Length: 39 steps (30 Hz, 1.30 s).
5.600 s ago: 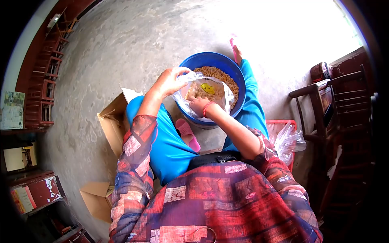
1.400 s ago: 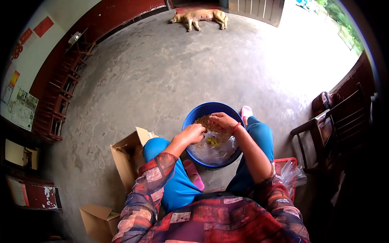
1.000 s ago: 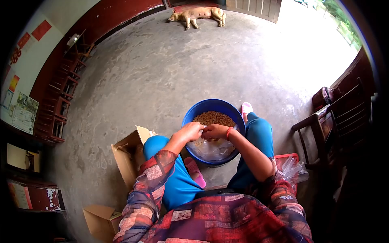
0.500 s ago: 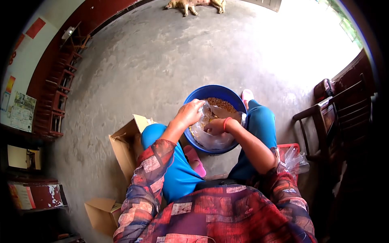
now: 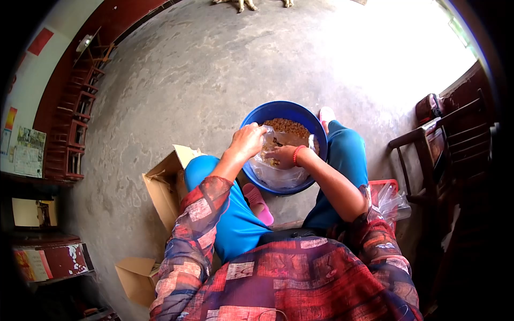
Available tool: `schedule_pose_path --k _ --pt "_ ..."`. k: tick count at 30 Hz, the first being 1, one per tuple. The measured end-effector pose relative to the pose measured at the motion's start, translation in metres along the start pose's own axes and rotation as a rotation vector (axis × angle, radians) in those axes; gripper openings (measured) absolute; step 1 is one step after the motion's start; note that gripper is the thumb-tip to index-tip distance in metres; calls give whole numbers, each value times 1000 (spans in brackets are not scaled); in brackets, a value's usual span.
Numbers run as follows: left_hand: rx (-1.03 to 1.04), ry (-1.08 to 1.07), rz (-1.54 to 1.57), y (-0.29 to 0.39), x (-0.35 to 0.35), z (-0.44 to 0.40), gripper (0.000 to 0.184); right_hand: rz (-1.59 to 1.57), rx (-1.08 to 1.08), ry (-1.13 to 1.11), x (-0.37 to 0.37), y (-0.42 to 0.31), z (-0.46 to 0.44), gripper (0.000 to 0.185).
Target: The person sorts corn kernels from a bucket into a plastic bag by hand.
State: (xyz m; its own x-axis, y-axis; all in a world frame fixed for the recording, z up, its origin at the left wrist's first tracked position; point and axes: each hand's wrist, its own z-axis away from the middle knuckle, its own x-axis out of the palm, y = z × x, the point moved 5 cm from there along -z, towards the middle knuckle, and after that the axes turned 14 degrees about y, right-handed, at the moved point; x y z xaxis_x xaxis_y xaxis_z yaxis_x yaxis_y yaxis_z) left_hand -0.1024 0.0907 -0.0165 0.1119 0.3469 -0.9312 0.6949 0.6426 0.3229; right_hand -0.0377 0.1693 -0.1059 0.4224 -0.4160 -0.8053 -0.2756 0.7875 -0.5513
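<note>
A round blue tub [image 5: 248, 122] stands on the floor between my knees. Light brown pieces [image 5: 287, 127] lie heaped in its far part. Over the near part of the tub is a clear plastic bag [image 5: 278, 177] with some pieces inside. My left hand [image 5: 248, 140] pinches the bag's edge at the tub's left rim. My right hand [image 5: 288, 157], with a red bracelet at the wrist, is at the bag's mouth, palm down over the pieces; its fingers look apart, with nothing seen in them.
An open cardboard box [image 5: 163, 184] is beside my left knee, and another [image 5: 136, 279] lies nearer. To the right are a red basket [image 5: 395, 183] with clear plastic bags [image 5: 393, 203] and a wooden chair [image 5: 420, 147]. An animal's legs [image 5: 241, 5] show at the far edge.
My hands were together over the tub a second ago; now they are apart, the left holding up the bag's edge. The view has tilted down, so the lying dog has mostly left the frame.
</note>
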Motion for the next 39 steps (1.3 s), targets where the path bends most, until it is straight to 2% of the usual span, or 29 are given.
schedule_pose_path --k 3,4,5,7,8,13,15,19,22,24,25,27,31,32,35,39 --pt "9 -33 25 3 -3 3 26 -16 47 103 -10 4 -5 50" --pt "9 -34 25 2 -1 3 26 -28 51 229 -21 2 1 41" --pt "27 -40 28 0 1 4 28 -28 51 229 -26 0 1 41" --pt "43 -46 30 -4 4 6 31 2 197 289 -35 6 -2 38" --pt "41 -64 33 -6 5 6 33 -3 211 413 -35 12 -1 37" --pt "39 -143 6 -7 6 8 38 75 349 408 -47 10 10 40" --pt "25 -145 -11 -7 6 8 37 93 431 312 -45 10 13 40" --pt "28 -136 -19 -6 5 7 36 142 440 281 -42 12 14 33" --pt "18 -153 -25 -8 8 7 36 209 346 195 -42 11 10 26" --pt "75 -201 29 -8 14 8 34 49 368 473 -62 9 10 19" --pt "74 -200 29 -8 15 7 34 49 367 472 -66 11 9 19" --pt "117 -254 93 -3 20 9 32 -102 408 798 -86 20 14 14" --pt "114 -318 134 -3 21 9 30 189 434 747 -77 37 13 19" --pt "116 -318 134 -3 21 9 30 136 476 700 -67 46 10 29" --pt "124 -286 164 -2 17 9 30 253 458 636 -42 59 5 33" --pt "96 -302 188 -2 16 9 29 378 465 469 -17 63 1 29"
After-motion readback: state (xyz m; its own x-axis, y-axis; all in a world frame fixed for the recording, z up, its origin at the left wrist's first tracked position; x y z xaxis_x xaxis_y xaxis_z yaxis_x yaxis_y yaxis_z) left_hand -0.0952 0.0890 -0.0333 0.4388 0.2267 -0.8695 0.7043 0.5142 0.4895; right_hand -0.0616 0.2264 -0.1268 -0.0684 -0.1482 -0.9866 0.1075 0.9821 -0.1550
